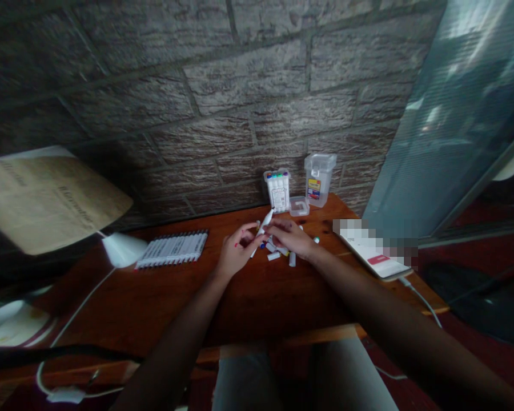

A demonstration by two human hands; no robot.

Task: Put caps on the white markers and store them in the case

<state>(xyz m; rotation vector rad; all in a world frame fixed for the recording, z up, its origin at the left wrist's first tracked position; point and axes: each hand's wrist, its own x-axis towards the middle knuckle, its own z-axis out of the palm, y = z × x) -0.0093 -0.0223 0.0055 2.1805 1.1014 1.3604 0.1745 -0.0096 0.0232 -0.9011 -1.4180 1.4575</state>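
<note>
A white marker (266,220) with a dark tip stands tilted between my hands, tip up and to the right. My left hand (236,249) is closed round its lower body, with red marks on the skin. My right hand (295,237) is closed too, its thumb and fingertips pinching the marker's side from the right. Beneath and beside my right hand lie several loose white marker caps (273,257), some with coloured ends; that hand partly hides them.
A row of markers (173,249) lies at left, near a lamp (122,249). A clear case of upright markers (278,192), a small clear lid (299,206) and a clear plastic box (318,181) stand by the wall. At right, a tablet (381,258) has a cable (424,299).
</note>
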